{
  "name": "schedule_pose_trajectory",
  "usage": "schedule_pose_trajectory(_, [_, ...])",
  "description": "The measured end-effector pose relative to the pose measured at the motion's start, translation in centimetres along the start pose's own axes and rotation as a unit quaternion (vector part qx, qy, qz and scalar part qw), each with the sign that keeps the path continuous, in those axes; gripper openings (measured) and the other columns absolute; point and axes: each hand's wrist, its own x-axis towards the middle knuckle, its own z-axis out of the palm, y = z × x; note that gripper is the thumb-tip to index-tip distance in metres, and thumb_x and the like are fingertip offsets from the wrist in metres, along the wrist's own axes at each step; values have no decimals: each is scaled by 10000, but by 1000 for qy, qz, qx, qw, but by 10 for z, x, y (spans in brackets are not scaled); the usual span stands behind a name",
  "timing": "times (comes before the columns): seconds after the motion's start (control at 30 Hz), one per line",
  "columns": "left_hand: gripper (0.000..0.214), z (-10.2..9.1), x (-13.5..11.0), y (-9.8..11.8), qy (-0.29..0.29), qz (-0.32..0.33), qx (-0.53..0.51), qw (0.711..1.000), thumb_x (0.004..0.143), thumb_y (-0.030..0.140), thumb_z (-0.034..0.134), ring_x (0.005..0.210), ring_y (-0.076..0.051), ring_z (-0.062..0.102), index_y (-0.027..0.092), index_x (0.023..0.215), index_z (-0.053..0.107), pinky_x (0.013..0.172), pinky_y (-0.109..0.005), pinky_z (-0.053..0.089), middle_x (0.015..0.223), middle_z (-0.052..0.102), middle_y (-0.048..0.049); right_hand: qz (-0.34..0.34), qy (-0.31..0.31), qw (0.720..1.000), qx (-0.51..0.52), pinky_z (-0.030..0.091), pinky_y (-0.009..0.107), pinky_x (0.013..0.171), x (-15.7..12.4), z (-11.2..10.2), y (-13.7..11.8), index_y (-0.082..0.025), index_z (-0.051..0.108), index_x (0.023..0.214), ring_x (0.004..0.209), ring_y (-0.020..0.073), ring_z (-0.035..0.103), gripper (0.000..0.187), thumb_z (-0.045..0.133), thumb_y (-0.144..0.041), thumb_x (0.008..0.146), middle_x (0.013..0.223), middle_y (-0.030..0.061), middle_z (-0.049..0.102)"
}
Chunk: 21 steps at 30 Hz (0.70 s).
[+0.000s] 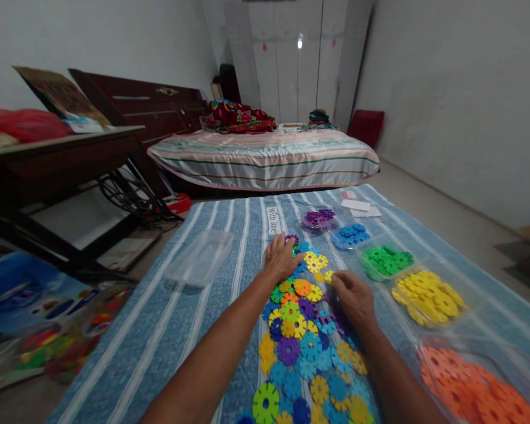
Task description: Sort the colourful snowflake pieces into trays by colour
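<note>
Mixed discs (pixel 307 347): one loose pile, uncountable, lying on the striped blanket (pixel 159 318) between my arms.
My left hand (pixel 281 257) is resting flat at the pile's twelve o'clock end, fingers released.
My right hand (pixel 354 294) is curling over a yellow disc (pixel 329 275) at one o'clock; I cannot tell the grip.
Filled trays, five, are fanning from one to four o'clock: purple tray (pixel 318 219), blue tray (pixel 350 234), green tray (pixel 386 260), yellow tray (pixel 426 294), orange tray (pixel 472 386).
Empty tray (pixel 201 257): one, at ten o'clock.
Risk: my forearms are crossing the pile, and a sweep could scatter discs.

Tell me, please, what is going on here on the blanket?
A person has both hands on a mixed heap of coloured plastic discs on a blue striped blanket: the left hand at its far end, the right hand by a yellow disc. Clear trays to the right each hold one colour: purple, blue, green, yellow, orange.
</note>
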Motion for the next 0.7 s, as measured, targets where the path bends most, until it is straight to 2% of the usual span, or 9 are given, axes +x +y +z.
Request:
schedule_pose_trajectory(0.07, [602, 2, 8, 9, -24, -5, 15, 1000, 876, 552, 535, 1445, -362, 225, 222, 1376, 480, 1143, -540, 230, 1553, 318, -142, -3, 0, 1000, 5, 469, 304, 705, 0, 0, 0, -186, 704, 784, 744, 216, 642, 298, 547, -440, 779, 783, 45, 714])
schedule_pose_trajectory(0.17, [583, 9, 3, 15, -23, 12, 33, 999, 882, 564, 520, 1411, -352, 307, 252, 1372, 489, 1140, -537, 230, 1531, 360, -126, -5, 0, 1000, 4, 467, 303, 701, 0, 1, 0, -187, 703, 785, 729, 211, 639, 295, 538, -431, 783, 763, 37, 708])
schedule_pose_trajectory(0.27, [557, 12, -20, 15, -18, 59, 49, 997, 898, 543, 507, 1377, -326, 366, 267, 1381, 483, 1121, -521, 274, 1512, 386, -118, -4, 2, 1000, 3, 463, 304, 692, 0, 2, -2, -187, 701, 781, 713, 207, 636, 299, 529, -432, 783, 746, 31, 702])
schedule_pose_trajectory(0.37, [521, 7, -48, 15, -22, 97, 67, 993, 910, 502, 504, 1328, -311, 427, 273, 1378, 484, 1090, -509, 324, 1483, 426, -106, -3, 0, 1000, 8, 461, 304, 699, 1, 4, -2, -190, 702, 791, 721, 207, 640, 294, 528, -427, 785, 756, 28, 704])
schedule_pose_trajectory(0.5, [470, -7, -73, 24, -28, 97, 91, 991, 901, 465, 527, 1263, -312, 481, 245, 1316, 537, 1040, -495, 384, 1428, 482, -112, -5, 6, 1000, 16, 460, 302, 710, 1, 5, -1, -196, 699, 792, 726, 205, 643, 282, 522, -415, 789, 756, 25, 710])
schedule_pose_trajectory(0.6, [458, -11, -66, 39, -17, 92, 103, 990, 904, 481, 517, 1321, -326, 420, 210, 1270, 564, 1064, -504, 358, 1437, 469, -139, -6, 10, 1000, 12, 455, 300, 705, 2, 5, -1, -197, 696, 778, 722, 204, 640, 272, 520, -404, 786, 743, 23, 706])
schedule_pose_trajectory(0.7, [518, -7, -42, 57, -34, 72, 91, 993, 922, 516, 468, 1423, -341, 271, 202, 1332, 507, 1117, -548, 274, 1525, 359, -150, -6, 7, 1000, 10, 452, 299, 693, 2, 5, -2, -196, 697, 776, 706, 202, 637, 273, 524, -407, 784, 732, 21, 704])
